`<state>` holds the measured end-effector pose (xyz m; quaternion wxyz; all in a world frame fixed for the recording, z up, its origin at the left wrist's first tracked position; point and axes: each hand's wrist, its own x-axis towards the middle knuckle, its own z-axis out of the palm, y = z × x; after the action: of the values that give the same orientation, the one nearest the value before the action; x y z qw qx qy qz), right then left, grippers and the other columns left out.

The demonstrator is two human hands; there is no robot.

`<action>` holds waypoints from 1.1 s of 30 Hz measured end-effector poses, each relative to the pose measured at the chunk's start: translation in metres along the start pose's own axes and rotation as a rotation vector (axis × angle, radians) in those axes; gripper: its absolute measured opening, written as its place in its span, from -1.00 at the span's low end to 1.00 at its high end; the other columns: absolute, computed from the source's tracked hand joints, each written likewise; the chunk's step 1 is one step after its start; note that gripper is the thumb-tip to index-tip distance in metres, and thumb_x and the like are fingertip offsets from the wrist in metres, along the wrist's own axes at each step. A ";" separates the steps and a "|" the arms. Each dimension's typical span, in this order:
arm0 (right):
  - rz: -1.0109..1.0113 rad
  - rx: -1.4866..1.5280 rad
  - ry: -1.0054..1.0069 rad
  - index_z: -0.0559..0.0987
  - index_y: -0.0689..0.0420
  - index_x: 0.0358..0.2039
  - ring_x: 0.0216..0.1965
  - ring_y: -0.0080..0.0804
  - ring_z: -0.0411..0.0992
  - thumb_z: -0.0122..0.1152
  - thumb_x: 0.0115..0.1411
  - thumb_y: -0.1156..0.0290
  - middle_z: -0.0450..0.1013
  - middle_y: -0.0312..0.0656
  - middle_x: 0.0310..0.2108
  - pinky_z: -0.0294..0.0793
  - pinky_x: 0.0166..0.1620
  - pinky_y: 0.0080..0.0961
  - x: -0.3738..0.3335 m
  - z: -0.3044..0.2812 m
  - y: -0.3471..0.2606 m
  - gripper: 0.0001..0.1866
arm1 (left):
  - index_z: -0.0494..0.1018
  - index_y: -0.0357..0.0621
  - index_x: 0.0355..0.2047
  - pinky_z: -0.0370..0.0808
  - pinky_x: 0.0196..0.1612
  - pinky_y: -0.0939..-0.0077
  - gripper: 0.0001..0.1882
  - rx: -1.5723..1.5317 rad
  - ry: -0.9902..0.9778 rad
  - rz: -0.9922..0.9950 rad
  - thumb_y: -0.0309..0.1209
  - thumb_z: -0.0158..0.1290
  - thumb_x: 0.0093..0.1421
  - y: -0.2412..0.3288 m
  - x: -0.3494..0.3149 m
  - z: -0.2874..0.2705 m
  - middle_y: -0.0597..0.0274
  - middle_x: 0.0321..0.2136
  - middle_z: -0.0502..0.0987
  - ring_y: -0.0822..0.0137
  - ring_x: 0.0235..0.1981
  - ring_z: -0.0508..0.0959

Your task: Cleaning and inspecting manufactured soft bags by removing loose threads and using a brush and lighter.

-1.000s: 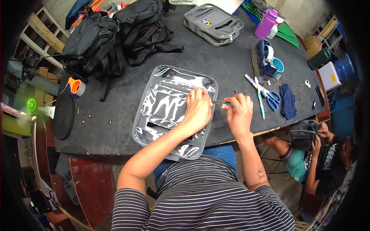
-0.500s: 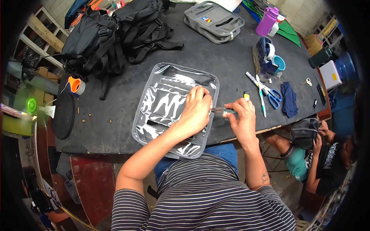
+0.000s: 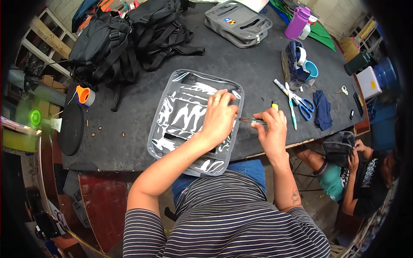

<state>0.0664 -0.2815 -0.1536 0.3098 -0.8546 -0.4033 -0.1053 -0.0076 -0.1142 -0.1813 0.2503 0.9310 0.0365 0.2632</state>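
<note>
A clear plastic case with grey piping (image 3: 155,116) lies on the table's front edge, directly before me. My left hand (image 3: 218,118) rests over its right side, thumb and fingers pinched on the piped edge. In my right hand (image 3: 272,127) is a small pair of thread snips (image 3: 246,120), dark green at the handle, gripped between thumb and fingers. Its thin blades point left at the case's edge, close to my left fingertips. Whether a thread lies between the blades is too small to tell.
Black strapped bags (image 3: 159,34) are heaped at the back left; a grey case (image 3: 238,26) lies at the back. To the right are blue-handled scissors (image 3: 306,111), a tape dispenser (image 3: 294,64) and a navy cloth (image 3: 322,111). A co-worker (image 3: 365,180) sits at the far right holding a dark bag.
My right hand and the snips have shifted slightly right, showing more of the blades beside the case's edge. My left hand keeps its pinch, a little higher in the picture.
</note>
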 end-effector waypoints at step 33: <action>-0.092 -0.079 0.086 0.59 0.11 -0.44 -0.33 -0.23 0.29 0.33 -0.13 0.52 0.35 -0.26 -0.43 0.24 -0.12 -0.27 0.010 0.016 -0.001 -0.84 | 0.42 -0.26 -0.39 0.25 0.04 0.13 -0.85 0.082 0.098 0.049 -0.60 0.05 -0.04 -0.002 -0.004 0.016 0.07 -0.20 0.37 0.03 -0.01 0.34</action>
<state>0.0709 -0.2648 -0.1619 0.2876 -0.8413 -0.4241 -0.1720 -0.0031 -0.1202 -0.1961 0.2032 0.9270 0.0367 0.3129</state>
